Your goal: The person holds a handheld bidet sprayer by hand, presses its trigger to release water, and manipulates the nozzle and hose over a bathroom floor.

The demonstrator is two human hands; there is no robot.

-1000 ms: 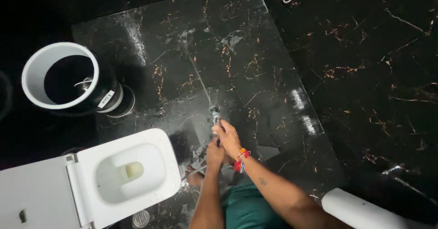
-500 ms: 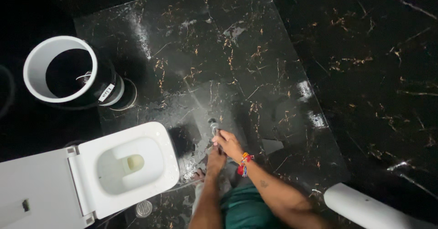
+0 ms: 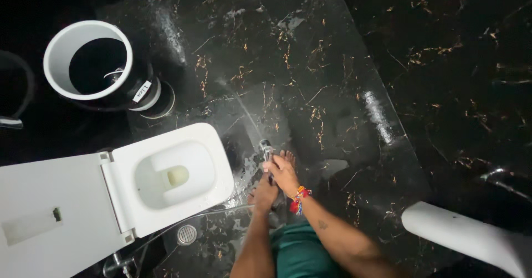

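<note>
Beside the toilet (image 3: 166, 173), right hand (image 3: 284, 173) grips the sprayer (image 3: 266, 147), and left hand (image 3: 265, 192) closes on the hose below; water hits the floor (image 3: 310, 62). Rinsing seems underway; next sweep needs steady aim.

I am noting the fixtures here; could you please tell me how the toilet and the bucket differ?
The toilet is white and squarish with its lid raised; the bucket is round, with a white rim, dark sides and no lid. The toilet is the larger; the bucket stands beyond it. Both stand open on the black marble floor.
</note>
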